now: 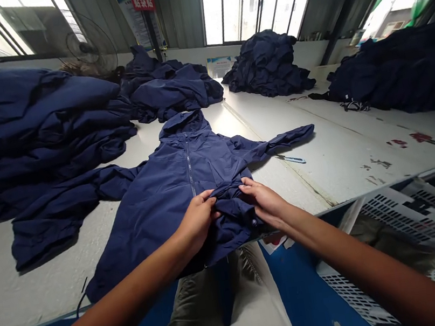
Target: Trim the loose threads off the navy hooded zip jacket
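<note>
A navy hooded jacket (171, 181) lies face up on the white table (323, 158), zipper closed, hood pointing away, sleeves spread to both sides. Its hem hangs over the near table edge. My left hand (197, 220) is closed on bunched fabric at the jacket's lower front, just right of the zipper. My right hand (262, 200) pinches the same bunch from the right side. Both hands sit close together, fingers curled into the cloth.
Piles of navy garments lie at the left (33, 130), back centre (169, 86), back (266, 63) and right (403, 70). A small light-blue tool (293, 160) lies right of the jacket. A white slatted crate (409, 243) stands below the table at right. A fan (88, 46) stands at the back.
</note>
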A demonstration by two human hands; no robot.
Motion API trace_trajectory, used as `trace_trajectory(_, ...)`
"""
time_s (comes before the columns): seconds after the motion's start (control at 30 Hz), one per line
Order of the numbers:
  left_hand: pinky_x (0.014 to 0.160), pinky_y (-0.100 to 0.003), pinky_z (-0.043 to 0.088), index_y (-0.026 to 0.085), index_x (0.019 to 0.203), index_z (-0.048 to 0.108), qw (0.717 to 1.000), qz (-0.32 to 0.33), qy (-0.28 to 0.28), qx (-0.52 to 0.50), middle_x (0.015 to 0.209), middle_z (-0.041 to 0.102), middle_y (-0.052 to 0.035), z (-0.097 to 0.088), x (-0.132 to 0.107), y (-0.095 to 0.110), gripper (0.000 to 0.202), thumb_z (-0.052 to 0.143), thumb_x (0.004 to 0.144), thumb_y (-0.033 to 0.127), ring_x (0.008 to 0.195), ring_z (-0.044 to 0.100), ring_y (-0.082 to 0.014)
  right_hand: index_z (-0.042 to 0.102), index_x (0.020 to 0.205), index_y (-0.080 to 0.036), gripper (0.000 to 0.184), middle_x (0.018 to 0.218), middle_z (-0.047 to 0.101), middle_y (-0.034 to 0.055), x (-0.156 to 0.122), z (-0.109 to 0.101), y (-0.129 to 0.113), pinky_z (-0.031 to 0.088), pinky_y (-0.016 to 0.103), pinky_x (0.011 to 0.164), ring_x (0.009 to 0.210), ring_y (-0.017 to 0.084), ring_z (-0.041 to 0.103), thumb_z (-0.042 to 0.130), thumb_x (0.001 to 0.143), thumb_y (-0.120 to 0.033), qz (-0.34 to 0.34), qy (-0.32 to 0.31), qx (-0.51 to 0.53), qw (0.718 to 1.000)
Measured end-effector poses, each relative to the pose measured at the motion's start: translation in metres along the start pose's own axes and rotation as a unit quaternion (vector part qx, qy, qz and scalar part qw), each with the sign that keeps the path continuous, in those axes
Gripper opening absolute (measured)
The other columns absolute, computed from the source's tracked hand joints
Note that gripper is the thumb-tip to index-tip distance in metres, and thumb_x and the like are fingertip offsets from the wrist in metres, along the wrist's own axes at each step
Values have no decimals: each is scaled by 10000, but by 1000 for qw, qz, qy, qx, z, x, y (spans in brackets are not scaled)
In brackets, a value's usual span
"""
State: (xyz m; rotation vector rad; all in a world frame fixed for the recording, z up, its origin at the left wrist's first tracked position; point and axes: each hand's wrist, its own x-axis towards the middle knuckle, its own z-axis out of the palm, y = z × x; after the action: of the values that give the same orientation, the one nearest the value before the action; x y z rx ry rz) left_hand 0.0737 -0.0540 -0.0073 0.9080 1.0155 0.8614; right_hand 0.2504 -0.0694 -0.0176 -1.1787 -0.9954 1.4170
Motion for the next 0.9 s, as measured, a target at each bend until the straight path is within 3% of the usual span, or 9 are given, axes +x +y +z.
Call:
trace_trajectory(0.17, 793, -257, 602, 181, 958, 665, 991, 0, -36, -132, 916, 740, -64, 3, -5, 6, 163, 547, 888, 92, 830, 716, -153, 581, 1010, -258, 258, 1013, 745, 45, 3, 6, 4, 583, 396, 906, 993, 246, 717, 684, 814, -390, -10, -8, 121, 993)
trace_trajectory(0.3, 703, -241, 595, 161, 835, 655, 982, -6, -64, -175, 810, 703, -50, -5, -7, 14, 95, 568, 857, 131, 697, 668, -134, 632, 929, -247, 192, 950, 752, 19, -1, 16, 3, 583, 385, 916, 969, 233, 718, 721, 817, -375, -10, -42, 181, 983)
trace_trajectory(0.4, 616, -238, 568, 155, 838, 665, 982, -7, -84, -167, 778, 696, -35, -17, -8, 14, 58, 626, 822, 195, 635, 640, -135, 663, 883, -230, 193, 900, 759, 22, -1, 21, 1, 588, 386, 902, 937, 231, 720, 744, 815, -391, 4, -76, 210, 975)
trace_trajectory(0.57, 717, -231, 577, 157, 1027, 719, 989, 23, -110, -93, 869, 744, -10, -29, -8, 12, 338, 894, 747, 226, 739, 696, -147, 721, 987, -224, 272, 959, 780, 17, -4, 25, -1, 600, 314, 847, 873, 184, 718, 814, 815, -413, 6, -114, 236, 965)
trace_trajectory(0.7, 792, -230, 565, 117, 1045, 762, 990, 25, -132, -50, 937, 785, -53, -32, -1, 10, 383, 937, 743, 274, 816, 723, -164, 714, 1135, -244, 331, 1056, 782, 17, -7, 25, 0, 593, 275, 855, 864, 152, 731, 841, 832, -288, -15, -166, 212, 963)
trace_trajectory(0.9, 779, -251, 578, 87, 1023, 815, 986, -27, -152, -54, 901, 820, -110, -35, 9, 7, 388, 867, 826, 418, 716, 723, -164, 691, 1104, -239, 311, 977, 776, 3, 2, 28, 5, 577, 272, 857, 847, 148, 723, 835, 830, -271, 26, -101, 223, 969)
